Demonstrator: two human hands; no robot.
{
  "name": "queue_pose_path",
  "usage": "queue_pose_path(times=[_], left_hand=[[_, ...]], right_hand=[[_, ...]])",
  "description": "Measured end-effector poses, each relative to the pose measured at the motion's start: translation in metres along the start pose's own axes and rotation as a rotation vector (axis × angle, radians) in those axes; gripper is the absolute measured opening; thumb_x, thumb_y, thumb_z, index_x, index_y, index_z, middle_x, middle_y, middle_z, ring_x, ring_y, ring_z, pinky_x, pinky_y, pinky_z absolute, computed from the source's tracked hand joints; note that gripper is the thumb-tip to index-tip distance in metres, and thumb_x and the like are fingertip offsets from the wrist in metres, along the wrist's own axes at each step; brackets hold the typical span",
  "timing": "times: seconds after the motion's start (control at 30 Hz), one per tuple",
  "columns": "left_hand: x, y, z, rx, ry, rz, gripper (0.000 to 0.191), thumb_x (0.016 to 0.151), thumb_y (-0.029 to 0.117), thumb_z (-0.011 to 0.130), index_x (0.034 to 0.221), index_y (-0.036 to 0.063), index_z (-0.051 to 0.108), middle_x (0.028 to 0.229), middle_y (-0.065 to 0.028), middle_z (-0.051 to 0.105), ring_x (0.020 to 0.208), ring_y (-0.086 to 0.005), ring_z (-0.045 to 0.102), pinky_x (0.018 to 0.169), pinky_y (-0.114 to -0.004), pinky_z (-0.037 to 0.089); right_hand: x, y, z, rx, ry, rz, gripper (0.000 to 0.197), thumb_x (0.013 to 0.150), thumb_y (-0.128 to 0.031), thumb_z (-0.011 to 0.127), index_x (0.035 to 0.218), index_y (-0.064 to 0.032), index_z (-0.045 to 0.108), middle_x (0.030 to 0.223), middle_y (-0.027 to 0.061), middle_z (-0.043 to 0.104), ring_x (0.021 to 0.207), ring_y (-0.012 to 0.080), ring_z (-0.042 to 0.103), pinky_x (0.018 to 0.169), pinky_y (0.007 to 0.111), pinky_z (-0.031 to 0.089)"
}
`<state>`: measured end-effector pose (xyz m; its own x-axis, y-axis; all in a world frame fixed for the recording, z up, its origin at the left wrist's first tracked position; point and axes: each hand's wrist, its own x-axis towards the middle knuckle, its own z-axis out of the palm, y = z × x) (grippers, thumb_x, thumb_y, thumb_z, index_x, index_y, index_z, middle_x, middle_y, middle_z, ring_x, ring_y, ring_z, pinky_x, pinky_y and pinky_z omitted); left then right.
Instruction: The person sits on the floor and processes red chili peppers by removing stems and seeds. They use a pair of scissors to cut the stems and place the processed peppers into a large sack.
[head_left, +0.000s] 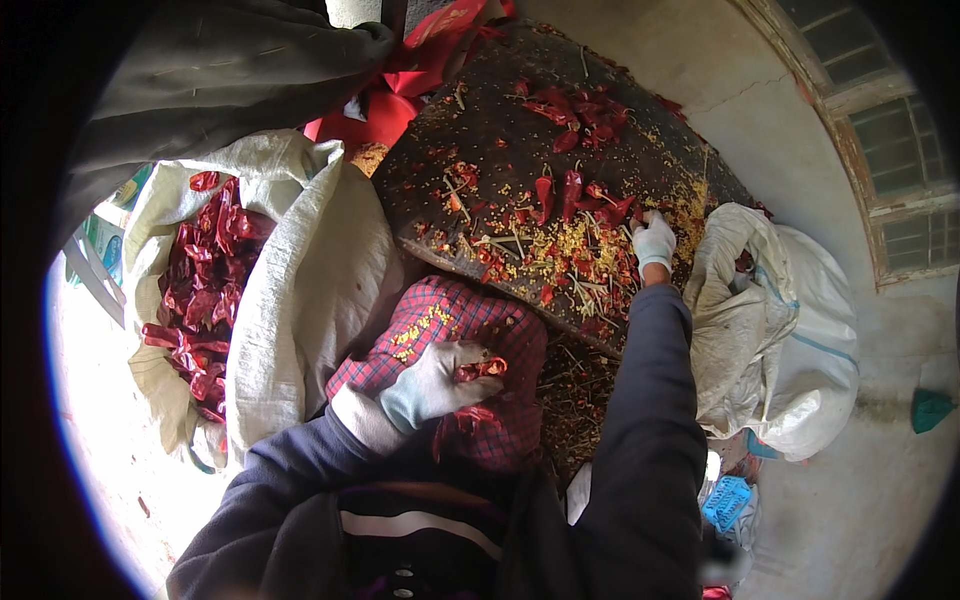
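Note:
My left hand (435, 381), in a pale work glove, is over a red plaid cloth (521, 420) on my lap. Its fingers are curled around pieces of dried red chili pepper (489, 368). Farther forward, my gloved right hand (655, 238) reaches down to a dark work surface (487, 97). Its fingertips are at a red chili pepper (619, 211); whether they grip it is hidden. Whole chilies (571, 193) lie left of that hand, among yellow seeds (566, 247), stems and torn skins. More seeds (424, 330) are on the plaid cloth, and a red chili piece (476, 418) rests below my left hand.
On the left stands an open white woven sack (262, 337) full of red chilies (199, 285). Another white sack (814, 330) is at the right, by the wall (802, 172). A heap of dried chilies (581, 112) lies at the far part of the surface. A blue plastic basket (726, 504) is low right.

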<state>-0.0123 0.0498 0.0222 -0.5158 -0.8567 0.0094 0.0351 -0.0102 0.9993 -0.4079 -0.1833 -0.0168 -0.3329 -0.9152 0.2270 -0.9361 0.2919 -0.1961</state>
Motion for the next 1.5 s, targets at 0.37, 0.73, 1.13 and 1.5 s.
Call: queue_pose_path(times=[0.37, 0.73, 1.13, 1.5], left_hand=[[-0.005, -0.001, 0.006, -0.055, 0.116, -0.004, 0.016, 0.082, 0.014, 0.074, 0.089, 0.002, 0.067, 0.073, -0.0015, 0.062, 0.069, -0.0059, 0.055, 0.062, -0.025, 0.046], [-0.005, -0.011, 0.002, -0.657, 0.116, -0.191, 0.022, 0.087, 0.007, 0.069, 0.105, -0.0012, 0.061, 0.091, -0.0014, 0.068, 0.082, -0.0068, 0.062, 0.075, -0.021, 0.051], [-0.004, -0.01, -0.008, -0.411, -0.261, -0.006, 0.041, 0.092, 0.034, 0.064, 0.114, -0.0007, 0.061, 0.093, -0.0023, 0.067, 0.087, -0.0067, 0.058, 0.078, -0.025, 0.049], [-0.002, -0.023, -0.01, -0.633, -0.227, -0.165, 0.029, 0.086, 0.0, 0.066, 0.113, -0.0055, 0.058, 0.098, -0.0128, 0.069, 0.092, -0.0155, 0.066, 0.084, -0.027, 0.054]], right_hand=[[-0.089, -0.033, -0.07, 1.12, -0.243, 0.101, 0.024, 0.096, -0.01, 0.056, 0.115, 0.0042, 0.055, 0.093, 0.004, 0.063, 0.068, 0.0115, 0.06, 0.059, 0.024, 0.049], [-0.219, -0.117, -0.179, 0.878, -0.699, -0.559, 0.027, 0.085, 0.01, 0.054, 0.108, 0.0007, 0.065, 0.099, 0.0058, 0.061, 0.079, 0.0118, 0.056, 0.07, 0.021, 0.045], [-0.238, -0.166, -0.172, 0.772, -0.995, -0.561, 0.014, 0.081, 0.005, 0.065, 0.094, 0.0021, 0.061, 0.083, 0.0036, 0.064, 0.078, 0.0068, 0.058, 0.069, 0.025, 0.048], [-0.256, -0.144, -0.137, 1.265, -0.911, -0.334, 0.053, 0.081, -0.035, 0.071, 0.116, 0.0017, 0.057, 0.097, -0.0005, 0.059, 0.083, 0.0064, 0.055, 0.07, 0.021, 0.045]])
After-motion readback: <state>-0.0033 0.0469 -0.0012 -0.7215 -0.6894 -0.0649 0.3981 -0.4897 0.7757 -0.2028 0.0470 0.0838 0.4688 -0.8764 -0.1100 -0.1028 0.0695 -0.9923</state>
